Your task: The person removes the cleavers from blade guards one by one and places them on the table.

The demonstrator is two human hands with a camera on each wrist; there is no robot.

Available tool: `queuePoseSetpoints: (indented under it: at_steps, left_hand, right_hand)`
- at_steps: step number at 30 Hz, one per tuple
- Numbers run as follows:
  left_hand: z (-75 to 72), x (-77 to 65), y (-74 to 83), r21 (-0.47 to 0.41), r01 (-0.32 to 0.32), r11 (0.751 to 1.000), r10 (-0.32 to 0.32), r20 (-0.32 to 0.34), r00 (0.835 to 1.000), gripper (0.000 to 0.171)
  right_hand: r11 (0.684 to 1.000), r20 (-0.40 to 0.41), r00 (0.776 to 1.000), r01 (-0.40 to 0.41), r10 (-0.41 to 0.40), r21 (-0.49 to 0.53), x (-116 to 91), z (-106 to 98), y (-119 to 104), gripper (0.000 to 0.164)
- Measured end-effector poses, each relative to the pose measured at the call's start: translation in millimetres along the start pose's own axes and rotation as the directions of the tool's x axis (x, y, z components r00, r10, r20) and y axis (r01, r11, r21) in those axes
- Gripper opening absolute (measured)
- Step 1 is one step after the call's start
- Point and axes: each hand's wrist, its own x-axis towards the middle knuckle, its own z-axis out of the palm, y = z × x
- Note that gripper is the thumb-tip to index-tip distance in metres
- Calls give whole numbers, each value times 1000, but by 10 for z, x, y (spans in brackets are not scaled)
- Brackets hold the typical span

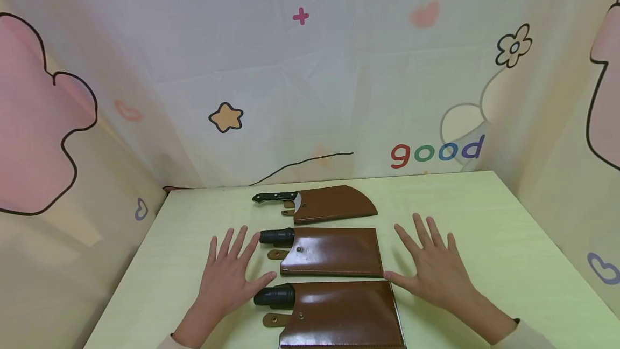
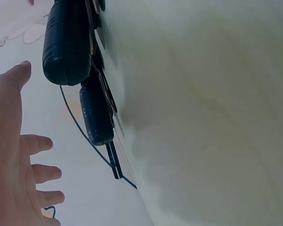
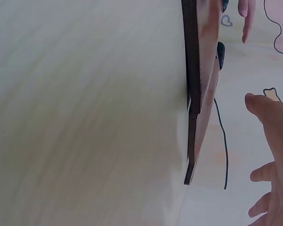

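Note:
Three knives in brown leather sheaths lie in a column on the table, handles to the left. The far knife (image 1: 334,204) has a black riveted handle and a curved sheath. A middle cleaver (image 1: 334,252) and a near cleaver (image 1: 344,314) have dark handles and squarish sheaths with snap straps. My left hand (image 1: 230,279) is spread beside the dark handles, holding nothing. Spread likewise, my right hand (image 1: 433,271) is by the sheaths' right ends, its thumb near the corner of the middle one. In the left wrist view, the near cleaver's handle (image 2: 67,47) shows close to my thumb.
The pale yellow-green table (image 1: 508,241) extends to both sides of the sheaths. Behind it hangs a printed cloth backdrop (image 1: 290,79) with a star, a flower and the word "good". Similar cloth walls stand at left and right.

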Motion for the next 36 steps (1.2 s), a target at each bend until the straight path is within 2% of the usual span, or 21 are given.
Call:
queuePoseSetpoints:
  at_steps: [5,12,23,28,36]
  left_hand:
    - [9,-34,16,-36,0,999,0,7,1000,92]
    - [30,-78,87,-104,-44,994,46,19,999,90]
    - [52,-203,189,-119,-74,990,88,114,990,91]
    - [21,-223,216,-189,-91,978,124,173,977,90]
    - [41,-233,173,-284,-137,949,216,272,938,91]
  right_hand:
    - [999,7,1000,11,-12,37,-27,-21,-51,98]
    - [993,31,999,32,-35,114,-63,6,-160,97]
    - [985,47,995,84,-92,150,-157,32,-318,98]
    - [979,64,990,110,-122,172,-204,66,-367,97]
    - [966,131,976,142,-173,218,-294,62,-428,98]
